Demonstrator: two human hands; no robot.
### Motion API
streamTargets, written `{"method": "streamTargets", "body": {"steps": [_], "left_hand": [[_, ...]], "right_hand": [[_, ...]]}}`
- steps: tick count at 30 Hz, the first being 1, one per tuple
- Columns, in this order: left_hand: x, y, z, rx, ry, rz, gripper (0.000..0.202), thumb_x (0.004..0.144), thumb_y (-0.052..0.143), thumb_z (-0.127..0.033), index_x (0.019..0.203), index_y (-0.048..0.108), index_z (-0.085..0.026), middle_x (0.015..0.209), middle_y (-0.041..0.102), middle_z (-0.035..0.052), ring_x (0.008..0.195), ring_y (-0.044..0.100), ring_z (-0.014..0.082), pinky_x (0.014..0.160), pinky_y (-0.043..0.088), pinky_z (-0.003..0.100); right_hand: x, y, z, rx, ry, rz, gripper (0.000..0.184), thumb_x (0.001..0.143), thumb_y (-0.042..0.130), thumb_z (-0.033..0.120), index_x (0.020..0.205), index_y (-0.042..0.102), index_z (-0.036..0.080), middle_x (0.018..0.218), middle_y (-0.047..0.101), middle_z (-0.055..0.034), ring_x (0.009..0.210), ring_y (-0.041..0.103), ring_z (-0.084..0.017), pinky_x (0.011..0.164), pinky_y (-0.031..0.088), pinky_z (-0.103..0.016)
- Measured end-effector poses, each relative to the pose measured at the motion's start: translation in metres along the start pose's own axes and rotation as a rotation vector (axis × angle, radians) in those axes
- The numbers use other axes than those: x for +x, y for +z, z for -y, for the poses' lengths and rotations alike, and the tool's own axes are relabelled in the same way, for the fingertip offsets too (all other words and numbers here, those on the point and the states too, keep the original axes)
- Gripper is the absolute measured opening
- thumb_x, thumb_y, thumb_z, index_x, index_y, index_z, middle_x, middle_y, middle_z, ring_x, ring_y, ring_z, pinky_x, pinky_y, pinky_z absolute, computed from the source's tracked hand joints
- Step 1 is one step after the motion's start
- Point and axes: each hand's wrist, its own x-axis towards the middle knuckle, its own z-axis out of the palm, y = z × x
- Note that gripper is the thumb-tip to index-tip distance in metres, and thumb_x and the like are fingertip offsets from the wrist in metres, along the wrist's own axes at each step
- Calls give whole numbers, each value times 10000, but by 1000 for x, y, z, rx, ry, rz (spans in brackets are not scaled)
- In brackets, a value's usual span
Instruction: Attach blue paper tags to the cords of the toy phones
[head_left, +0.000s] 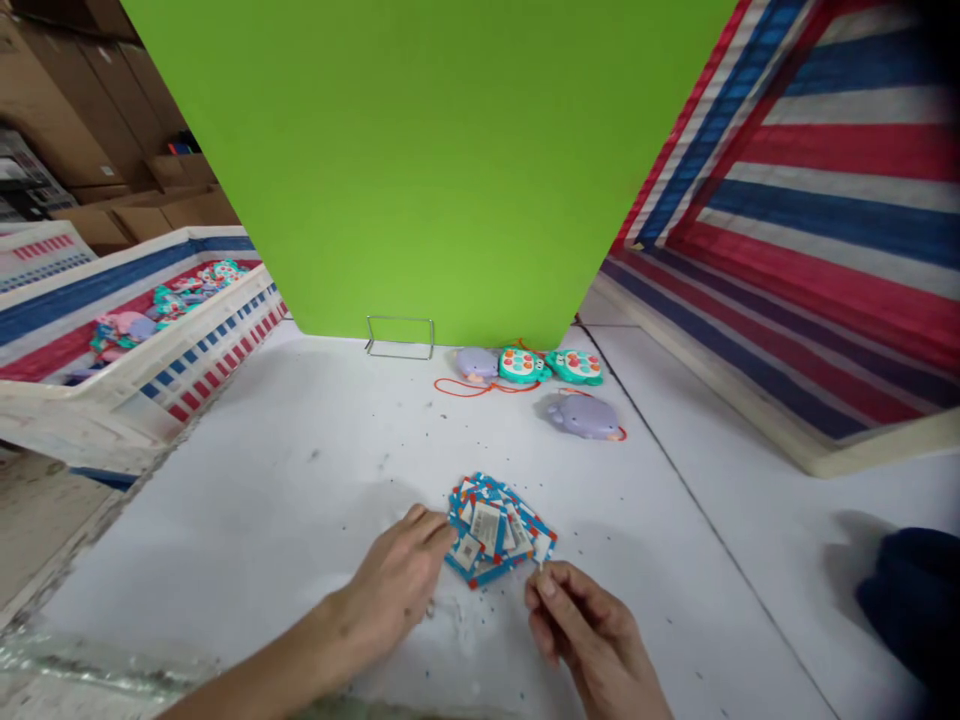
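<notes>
Seen from the head camera, our left hand (pixel 409 565) touches the left edge of a pile of blue cards (pixel 489 530) on the white table (pixel 285 480), its grip unclear to us; our right hand (pixel 541 578), beside the pile, pinches a small pale piece (pixel 541 566)

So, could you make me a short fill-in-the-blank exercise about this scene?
1. The pile of cards lies ____ the left hand and the right hand.
2. The number of toys with white, spotted backs on the table is ____.
3. In the picture, the wire frame is to the ____ of those toys.
4. The tall board is coloured bright ____.

Missing words: between; two; left; green.
</notes>
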Motion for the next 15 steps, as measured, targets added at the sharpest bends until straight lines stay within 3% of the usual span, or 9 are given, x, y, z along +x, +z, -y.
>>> {"method": "streamTargets", "body": {"steps": [3,6,9,12,15], "left_hand": [[10,2,9,222,121,78,388,716,437,-62,1098,475,-115,1104,511,117,999,441,233,885,345,330],[11,3,8,279,129,85,419,732,431,-87,1149,432,-127,1120,504,115,1017,441,240,884,352,342],[6,7,9,285,147,68,408,777,408,-132,1185,415,-141,1156,499,127,1055,434,245,910,341,354],[5,14,15,309,170,69,407,783,423,-150,1189,423,-121,1186,485,151,1083,422,261,923,337,360],[10,15,19,331,120,86,426,746,464,-121,1171,436,-103,1157,501,148,1052,439,260,924,341,359]], "right_hand": [[10,0,-7,-175,-101,-23,341,764,539,459,589,504,167,415,374,81,396,319,-62,419,283,-173],[19,6,-15,-323,-186,-7,321,777,506,463,643,516,171,399,368,87,369,338,-67,399,295,-182],[39,10,0,-374,-226,59,324,777,485,457,654,534,162,367,370,92,320,349,-67,357,302,-186],[68,3,73,-431,-314,75,304,723,548,409,657,585,115,340,429,79,290,374,-61,332,305,-187],[87,-13,179,-401,-533,-144,230,713,564,307,637,598,93,368,469,66,343,398,-27,404,283,-196]]}}
